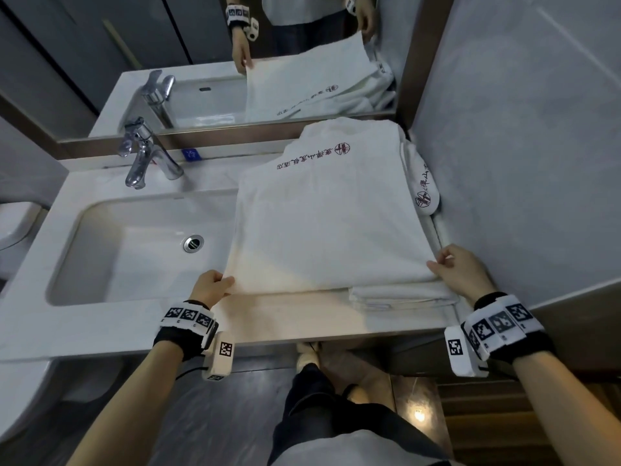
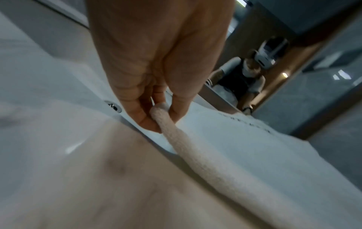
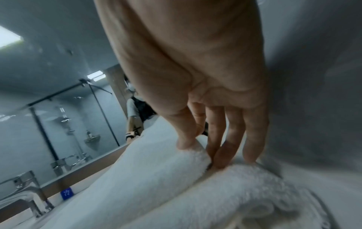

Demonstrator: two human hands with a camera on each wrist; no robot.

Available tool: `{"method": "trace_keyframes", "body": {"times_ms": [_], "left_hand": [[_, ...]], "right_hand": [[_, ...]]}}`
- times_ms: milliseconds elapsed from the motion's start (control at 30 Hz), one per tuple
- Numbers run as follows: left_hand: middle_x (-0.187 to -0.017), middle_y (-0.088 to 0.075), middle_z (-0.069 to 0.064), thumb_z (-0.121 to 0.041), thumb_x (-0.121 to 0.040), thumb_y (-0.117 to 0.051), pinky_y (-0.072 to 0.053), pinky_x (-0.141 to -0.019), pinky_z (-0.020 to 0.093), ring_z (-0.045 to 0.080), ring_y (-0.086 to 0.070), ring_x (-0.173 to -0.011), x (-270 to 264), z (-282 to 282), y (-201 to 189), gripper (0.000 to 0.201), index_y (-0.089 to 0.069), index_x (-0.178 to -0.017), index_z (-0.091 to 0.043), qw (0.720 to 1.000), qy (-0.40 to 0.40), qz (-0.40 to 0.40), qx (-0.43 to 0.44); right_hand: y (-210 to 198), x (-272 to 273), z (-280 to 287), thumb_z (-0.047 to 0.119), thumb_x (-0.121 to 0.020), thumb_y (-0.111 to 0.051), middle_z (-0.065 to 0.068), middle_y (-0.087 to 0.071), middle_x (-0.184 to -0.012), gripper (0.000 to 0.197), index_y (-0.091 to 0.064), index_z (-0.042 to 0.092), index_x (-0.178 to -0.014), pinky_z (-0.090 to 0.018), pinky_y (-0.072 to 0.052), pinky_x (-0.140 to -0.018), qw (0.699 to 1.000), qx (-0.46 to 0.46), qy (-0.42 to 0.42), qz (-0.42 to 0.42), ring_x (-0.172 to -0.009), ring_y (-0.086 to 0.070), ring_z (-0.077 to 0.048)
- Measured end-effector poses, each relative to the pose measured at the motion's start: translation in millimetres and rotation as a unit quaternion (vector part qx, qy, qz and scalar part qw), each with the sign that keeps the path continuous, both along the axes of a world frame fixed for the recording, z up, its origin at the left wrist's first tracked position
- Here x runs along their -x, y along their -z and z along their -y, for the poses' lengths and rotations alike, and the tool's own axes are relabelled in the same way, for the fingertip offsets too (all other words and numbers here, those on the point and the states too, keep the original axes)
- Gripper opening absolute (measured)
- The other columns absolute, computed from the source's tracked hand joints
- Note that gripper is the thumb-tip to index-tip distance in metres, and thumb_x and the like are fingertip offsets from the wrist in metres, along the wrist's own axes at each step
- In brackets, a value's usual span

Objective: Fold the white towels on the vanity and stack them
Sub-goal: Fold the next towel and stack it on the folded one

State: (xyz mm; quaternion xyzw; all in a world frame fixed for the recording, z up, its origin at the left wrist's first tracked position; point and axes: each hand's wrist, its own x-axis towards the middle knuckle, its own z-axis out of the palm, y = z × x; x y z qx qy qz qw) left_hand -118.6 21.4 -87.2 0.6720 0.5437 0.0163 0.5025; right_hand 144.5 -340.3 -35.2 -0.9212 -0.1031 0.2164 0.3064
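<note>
Two hands held the near edge of a white towel (image 1: 329, 213) spread across the right half of the vanity table (image 1: 100, 331), its left side overhanging the sink basin (image 1: 134, 250). The left hand (image 1: 210, 285) pinched the 7 o'clock corner between thumb and fingers; the left wrist view showed the thick hem (image 2: 195, 151) clamped between the fingers (image 2: 145, 117). The right hand (image 1: 460, 267) pinched the 5 o'clock corner, thumb on top and fingertips tucked under the edge. Gripping both corners likely kept the edge taut and straight, so that it could be carried over for a clean fold.

Under the towel's near-right corner lay a folded white towel (image 1: 403, 297), probably the start of the stack. The printed maroon lettering (image 1: 312, 156) sat toward 12 o'clock, by the mirror (image 1: 100, 62). Another white cloth item with the same logo (image 1: 423, 190) was wedged at 2 o'clock against the wall; what it was I could not tell. The faucet (image 1: 144, 159) stood at 10 o'clock.
</note>
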Motion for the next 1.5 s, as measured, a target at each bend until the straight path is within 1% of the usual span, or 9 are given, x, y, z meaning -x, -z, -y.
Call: {"method": "trace_keyframes", "body": {"times_ms": [100,200,833,1033,1133,1200,1267,1400,1500], "left_hand": [[-0.076,-0.053,0.003,-0.011,-0.084,-0.064,-0.043,-0.078,0.034,0.026,-0.052,-0.086,-3.9,-2.9,0.9,0.020,-0.049,-0.070,-0.012,0.985,0.096,-0.126,-0.075],[-0.101,-0.056,0.009,-0.012,-0.080,-0.069,-0.041,-0.082,0.031,0.030,-0.055,-0.104,-13.9,-10.9,0.9,0.032,-0.053,-0.106,-0.001,0.974,0.135,-0.171,-0.059],[-0.140,-0.045,0.024,-0.033,-0.096,-0.048,-0.038,-0.108,0.044,0.037,-0.046,-0.128,-177.9,-124.8,-30.5,0.058,-0.036,-0.139,0.005,0.994,0.075,-0.074,-0.030],[-0.106,-0.060,0.029,-0.032,-0.097,-0.046,-0.045,-0.085,0.040,0.038,-0.059,-0.106,-202.9,-143.8,-16.1,0.050,-0.053,-0.113,0.014,0.993,0.090,-0.075,0.022],[-0.076,-0.043,0.007,-0.027,-0.095,-0.045,-0.034,-0.071,0.033,0.024,-0.048,-0.074,-205.5,-148.0,-8.5,0.017,-0.043,-0.089,-0.012,0.998,0.039,-0.036,0.024],[-0.091,-0.054,0.016,-0.037,-0.095,-0.043,-0.039,-0.079,0.033,0.030,-0.054,-0.089,-203.1,-151.9,-9.6,0.033,-0.049,-0.103,-0.006,0.995,0.058,-0.064,0.040],[-0.118,-0.058,0.027,-0.049,-0.097,-0.033,-0.041,-0.099,0.038,0.039,-0.056,-0.113,-201.5,-162.0,-5.4,0.064,-0.049,-0.122,0.008,0.987,0.093,-0.115,0.062],[-0.146,-0.040,0.018,-0.045,-0.094,-0.047,-0.035,-0.111,0.047,0.034,-0.044,-0.131,-202.6,-168.7,-3.9,0.070,-0.026,-0.145,-0.002,0.989,0.089,-0.033,0.112],[-0.124,-0.060,0.010,-0.029,-0.089,-0.062,-0.051,-0.094,0.040,0.023,-0.064,-0.103,-198.8,-166.1,-7.6,0.064,-0.035,-0.142,-0.006,0.987,0.018,0.098,0.127]], "right_hand": [[3.2,-1.1,-3.5,0.019,-0.084,-0.067,-0.016,-0.067,-0.103,0.014,-0.055,0.012,-0.086,-0.033,-0.044,-0.084,0.998,0.060,-0.020,-0.013,-0.098,-0.060,-0.031],[-2.5,-6.6,-14.3,0.027,-0.083,-0.068,-0.014,-0.069,-0.103,0.019,-0.063,0.010,-0.088,-0.035,-0.048,-0.085,0.992,0.114,-0.049,-0.027,-0.097,-0.061,-0.031],[-58.5,-141.1,-185.8,0.023,-0.094,-0.053,-0.019,-0.050,-0.137,0.047,-0.043,0.001,-0.135,-0.030,-0.037,-0.092,0.996,-0.058,0.067,0.007,-0.125,-0.048,-0.033],[-51.1,-156.9,-202.9,0.023,-0.091,-0.058,-0.025,-0.061,-0.121,0.042,-0.057,-0.010,-0.117,-0.040,-0.042,-0.096,0.988,-0.093,0.126,-0.004,-0.112,-0.057,-0.037],[-46.1,-159.9,-207.6,0.021,-0.088,-0.062,-0.022,-0.055,-0.081,0.047,-0.054,-0.020,-0.109,-0.025,-0.047,-0.068,0.973,-0.150,0.176,-0.004,-0.071,-0.057,-0.017],[-45.1,-159.4,-208.3,0.022,-0.087,-0.063,-0.015,-0.045,-0.070,0.041,-0.058,-0.018,-0.092,-0.021,-0.038,-0.050,0.970,-0.146,0.196,-0.008,-0.056,-0.045,-0.014],[-46.4,-158.3,-205.8,0.026,-0.088,-0.060,-0.015,-0.045,-0.065,0.031,-0.056,-0.002,-0.076,-0.025,-0.038,-0.058,0.981,-0.097,0.170,-0.014,-0.054,-0.043,-0.020],[-47.6,-159.0,-201.4,0.026,-0.093,-0.056,-0.020,-0.066,-0.106,0.039,-0.062,-0.006,-0.114,-0.034,-0.046,-0.086,0.990,-0.074,0.116,-0.037,-0.105,-0.061,-0.030],[-52.3,-158.0,-201.7,0.016,-0.091,-0.059,-0.005,-0.064,-0.071,0.024,-0.063,-0.007,-0.096,-0.023,-0.044,-0.060,0.975,-0.181,0.127,-0.036,-0.066,-0.057,-0.012]]}}
